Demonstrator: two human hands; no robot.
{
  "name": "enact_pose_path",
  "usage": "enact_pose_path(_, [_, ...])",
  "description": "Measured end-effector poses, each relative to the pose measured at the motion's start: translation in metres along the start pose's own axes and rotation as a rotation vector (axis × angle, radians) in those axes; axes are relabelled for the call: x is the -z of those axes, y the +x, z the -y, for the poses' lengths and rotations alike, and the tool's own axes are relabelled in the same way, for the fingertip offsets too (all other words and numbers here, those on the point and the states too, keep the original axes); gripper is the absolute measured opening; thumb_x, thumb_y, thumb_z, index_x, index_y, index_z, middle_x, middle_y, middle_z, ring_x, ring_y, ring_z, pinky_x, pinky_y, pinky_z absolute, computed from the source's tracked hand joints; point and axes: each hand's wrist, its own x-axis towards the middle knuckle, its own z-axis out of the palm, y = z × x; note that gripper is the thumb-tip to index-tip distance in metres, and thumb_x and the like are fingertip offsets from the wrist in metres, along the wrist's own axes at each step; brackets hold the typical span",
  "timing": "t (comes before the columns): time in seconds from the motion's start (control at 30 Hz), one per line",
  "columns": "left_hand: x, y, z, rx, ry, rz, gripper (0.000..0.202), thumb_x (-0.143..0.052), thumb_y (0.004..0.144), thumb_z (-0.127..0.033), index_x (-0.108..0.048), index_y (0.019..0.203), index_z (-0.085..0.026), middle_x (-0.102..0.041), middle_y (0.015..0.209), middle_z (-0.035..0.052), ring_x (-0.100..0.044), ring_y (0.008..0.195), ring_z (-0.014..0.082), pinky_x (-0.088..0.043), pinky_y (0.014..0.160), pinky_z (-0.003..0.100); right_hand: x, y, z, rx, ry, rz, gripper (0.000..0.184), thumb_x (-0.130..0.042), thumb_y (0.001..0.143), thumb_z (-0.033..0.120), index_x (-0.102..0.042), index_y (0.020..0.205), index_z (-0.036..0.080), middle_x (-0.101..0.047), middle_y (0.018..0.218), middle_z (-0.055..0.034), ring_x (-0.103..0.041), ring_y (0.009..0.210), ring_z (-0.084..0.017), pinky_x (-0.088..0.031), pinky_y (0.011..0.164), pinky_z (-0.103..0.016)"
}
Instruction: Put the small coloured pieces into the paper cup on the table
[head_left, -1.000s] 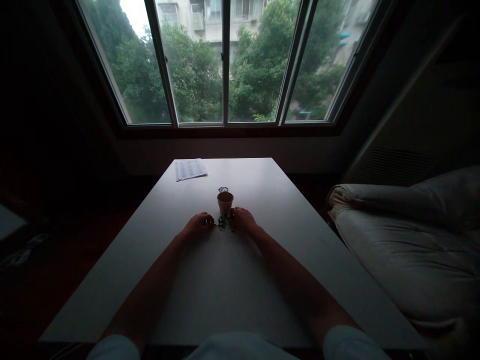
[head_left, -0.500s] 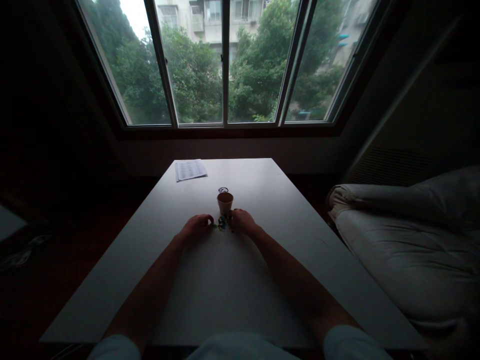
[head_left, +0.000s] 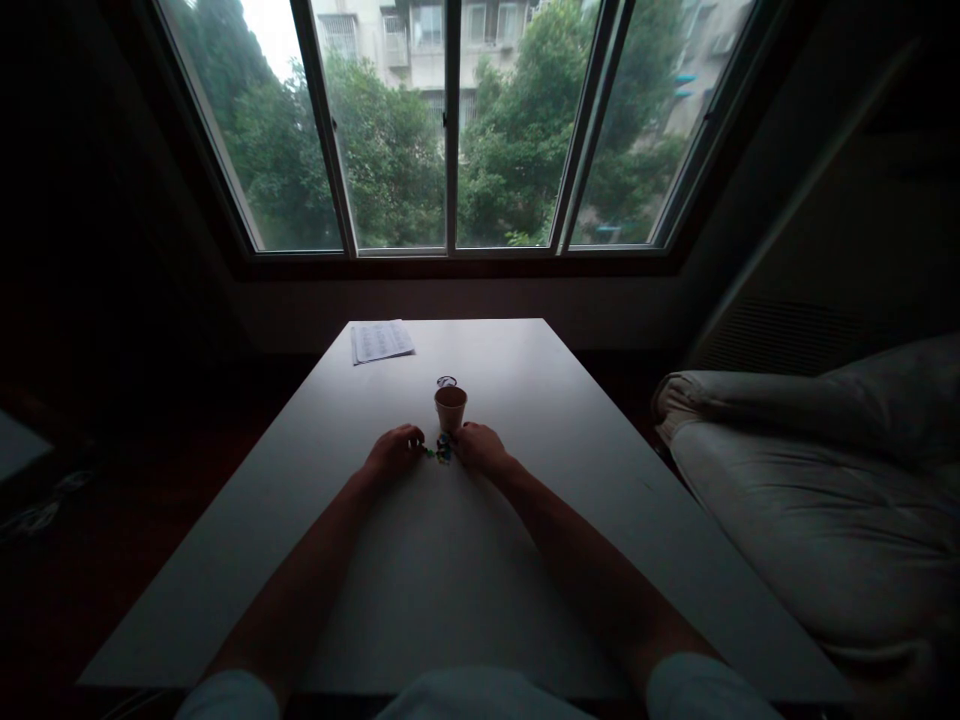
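A small pile of multicoloured little pieces (head_left: 444, 450) lies on the white table (head_left: 427, 580), too small to name. Just beyond the pile stands a paper cup (head_left: 451, 408), upright. My left hand (head_left: 397, 450) rests at the pile's left side, fingers curled, with a bit of green at the fingertips. On the other side, my right hand (head_left: 481, 446) is close against the pile and the cup's base, its fingers bent together. What my right fingertips hold, if anything, is hidden.
Behind the cup lies a small dark-rimmed round item (head_left: 446, 381). Printed sheets of paper (head_left: 382, 341) lie at the table's far left. A covered sofa (head_left: 817, 500) stands along the right side, and a window (head_left: 450, 130) is beyond the table.
My right hand has shifted slightly left, nearer the pile. My left hand has moved only a little, its fingers still curled. The cup stays in place.
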Motion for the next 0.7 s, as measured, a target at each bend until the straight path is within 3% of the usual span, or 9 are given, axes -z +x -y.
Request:
enact_pose_path(0.23, [0.003, -0.001, -0.007, -0.012, 0.025, 0.017, 0.018, -0.060, 0.081, -0.018, -0.069, 0.097, -0.021, -0.066, 0.092, 0.0032, -0.056, 0.070, 0.0116, -0.042, 0.066, 0.023, 0.001, -0.001, 0.001, -0.014, 0.004, 0.023, 0.031, -0.049, 0.093, 0.018, -0.069, 0.117, 0.016, -0.069, 0.116, -0.0170, -0.067, 0.104, -0.025, -0.049, 0.084, -0.028])
enact_pose_path(0.43, [0.002, 0.001, -0.015, -0.035, 0.127, 0.008, 0.020, -0.055, 0.083, -0.012, -0.068, 0.096, -0.020, -0.065, 0.096, 0.0072, -0.057, 0.073, 0.0153, -0.038, 0.065, 0.026, -0.002, 0.002, -0.001, 0.017, 0.017, -0.012, 0.029, -0.049, 0.094, 0.018, -0.070, 0.113, 0.015, -0.068, 0.114, -0.0167, -0.068, 0.100, -0.025, -0.048, 0.082, -0.029])
enact_pose_path(0.7, [-0.003, 0.004, -0.016, -0.026, 0.201, 0.032, 0.019, -0.053, 0.083, -0.010, -0.066, 0.094, -0.019, -0.063, 0.091, 0.0064, -0.056, 0.073, 0.0159, -0.036, 0.065, 0.027, 0.000, 0.002, -0.010, 0.095, 0.014, 0.060, 0.031, -0.061, 0.086, 0.019, -0.068, 0.116, 0.017, -0.067, 0.114, -0.0137, -0.066, 0.100, -0.024, -0.047, 0.081, -0.026])
